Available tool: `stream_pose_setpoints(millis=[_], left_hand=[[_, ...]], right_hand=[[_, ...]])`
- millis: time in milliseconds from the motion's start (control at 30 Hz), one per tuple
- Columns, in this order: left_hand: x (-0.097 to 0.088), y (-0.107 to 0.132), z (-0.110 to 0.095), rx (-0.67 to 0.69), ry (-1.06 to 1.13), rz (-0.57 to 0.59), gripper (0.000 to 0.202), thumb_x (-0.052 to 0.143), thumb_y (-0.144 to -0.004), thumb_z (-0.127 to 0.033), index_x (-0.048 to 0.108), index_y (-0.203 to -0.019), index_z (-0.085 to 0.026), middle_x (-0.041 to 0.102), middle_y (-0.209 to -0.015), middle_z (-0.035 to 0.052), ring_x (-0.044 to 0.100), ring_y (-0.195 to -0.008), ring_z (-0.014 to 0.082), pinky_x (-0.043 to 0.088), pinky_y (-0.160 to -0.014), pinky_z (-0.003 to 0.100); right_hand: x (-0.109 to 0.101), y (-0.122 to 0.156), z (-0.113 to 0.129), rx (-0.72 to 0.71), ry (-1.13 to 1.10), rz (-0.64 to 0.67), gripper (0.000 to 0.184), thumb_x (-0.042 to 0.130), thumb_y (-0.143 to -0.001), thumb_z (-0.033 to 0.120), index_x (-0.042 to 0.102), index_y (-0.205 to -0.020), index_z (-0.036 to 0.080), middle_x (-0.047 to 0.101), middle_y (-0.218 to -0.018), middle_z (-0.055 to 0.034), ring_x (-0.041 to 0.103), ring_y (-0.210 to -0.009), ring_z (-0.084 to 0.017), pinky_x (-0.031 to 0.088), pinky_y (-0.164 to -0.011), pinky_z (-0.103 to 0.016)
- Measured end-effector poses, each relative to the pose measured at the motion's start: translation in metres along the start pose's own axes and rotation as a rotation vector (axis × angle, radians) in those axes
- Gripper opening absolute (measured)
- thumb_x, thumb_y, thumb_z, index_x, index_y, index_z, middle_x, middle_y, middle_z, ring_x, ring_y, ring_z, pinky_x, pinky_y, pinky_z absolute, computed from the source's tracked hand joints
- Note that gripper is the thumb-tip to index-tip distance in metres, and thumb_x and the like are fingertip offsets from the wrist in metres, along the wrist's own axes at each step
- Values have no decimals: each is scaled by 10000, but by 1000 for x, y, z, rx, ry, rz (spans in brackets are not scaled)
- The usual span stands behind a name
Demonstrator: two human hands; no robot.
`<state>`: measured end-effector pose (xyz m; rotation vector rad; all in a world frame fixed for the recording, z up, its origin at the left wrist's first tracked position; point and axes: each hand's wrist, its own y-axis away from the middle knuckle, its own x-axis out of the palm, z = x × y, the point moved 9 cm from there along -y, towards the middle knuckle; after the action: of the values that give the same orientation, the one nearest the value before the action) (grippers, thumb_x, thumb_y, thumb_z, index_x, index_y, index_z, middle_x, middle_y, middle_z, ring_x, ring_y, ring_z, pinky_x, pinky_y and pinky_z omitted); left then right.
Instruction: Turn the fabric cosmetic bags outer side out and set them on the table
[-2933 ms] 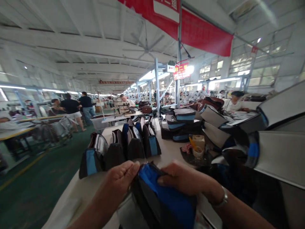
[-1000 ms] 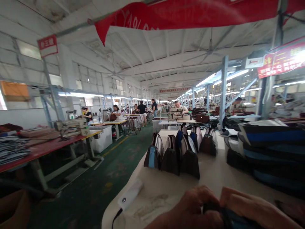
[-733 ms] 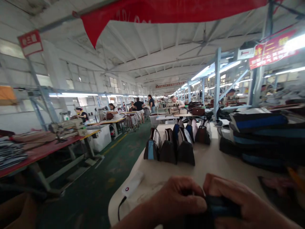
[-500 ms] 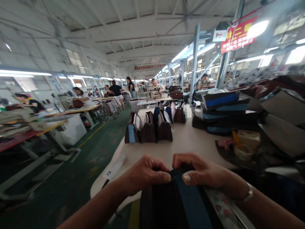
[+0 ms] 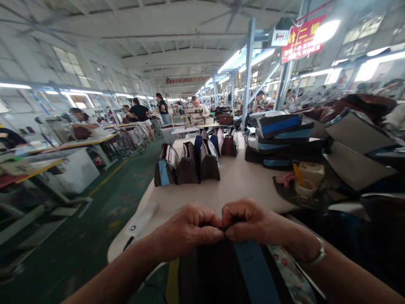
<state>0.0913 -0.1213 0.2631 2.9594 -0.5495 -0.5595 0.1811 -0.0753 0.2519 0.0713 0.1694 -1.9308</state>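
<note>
Both the left hand (image 5: 193, 230) and the right hand (image 5: 256, 223) pinch the top edge of a dark bag (image 5: 215, 270) between thumb and fingers (image 5: 210, 233), the tips nearly meeting. The bag lies just below the fingers, toward the wearer, partly hidden by them, its blue strip (image 5: 253, 266) under the right ones. Floral cloth (image 5: 289, 266) shows below the right wrist, which covers part of it. Beyond the fingers, slightly left, bags in rows (image 5: 187, 169) stand on the tabletop (image 5: 240, 181), the front ones blocking those behind. Farther right, a stack (image 5: 281, 131) crowds that side; nearer the right fingers sit a tub (image 5: 305, 188) with a yellow stick (image 5: 298, 174) and a pink rag (image 5: 286, 179). Left of the fingers, a white box (image 5: 144, 219) lies by the tabletop's edge.
</note>
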Motion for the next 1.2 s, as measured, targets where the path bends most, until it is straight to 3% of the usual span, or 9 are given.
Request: stream_pose_setpoints(millis=[133, 367, 600, 767, 1033, 1200], left_hand=[[4, -3, 1, -31, 5, 13, 171, 608, -804, -301, 656, -804, -136, 472, -707, -28, 381, -670, 120, 307, -620, 239], [9, -10, 1, -57, 27, 44, 165, 627, -807, -291, 651, -819, -128, 480, -716, -33, 374, -666, 106, 271, -602, 240], [17, -13, 9, -98, 88, 83, 283, 754, -750, -375, 645, -822, -124, 496, -712, -37, 374, -632, 95, 255, -562, 234], [17, -14, 9, -151, 106, 57, 255, 746, -750, -345, 611, -789, -133, 485, -697, -40, 358, -636, 98, 244, -570, 246], [18, -14, 5, -194, 68, 14, 143, 673, -683, -269, 605, -715, -147, 437, -646, -45, 334, -627, 112, 209, -568, 275], [17, -13, 7, -209, 52, -9, 106, 633, -676, -249, 601, -716, -156, 449, -649, -41, 343, -629, 120, 219, -571, 282]], right_hand=[[2, 3, -4, -2, -165, -2, 107, 653, -771, 222, 597, -760, 131, 436, -630, 55, 317, -573, -73, 241, -517, -216], [-4, 12, -10, 9, -235, -50, 133, 664, -754, 239, 591, -800, 137, 442, -647, 51, 338, -595, -81, 258, -544, -220], [-8, 17, -5, -34, -166, -88, 146, 648, -766, 265, 583, -798, 139, 435, -670, 43, 350, -628, -89, 271, -569, -227], [-8, 20, 3, -82, -110, -108, 303, 719, -776, 403, 589, -831, 134, 481, -713, 29, 382, -654, -98, 288, -570, -227], [-3, 18, 2, -130, -109, -74, 139, 672, -793, 235, 579, -793, 132, 483, -686, 45, 362, -602, -76, 283, -545, -219], [-5, 19, -2, -62, -97, -98, 194, 668, -788, 309, 594, -799, 130, 469, -678, 37, 374, -617, -89, 285, -549, -226]])
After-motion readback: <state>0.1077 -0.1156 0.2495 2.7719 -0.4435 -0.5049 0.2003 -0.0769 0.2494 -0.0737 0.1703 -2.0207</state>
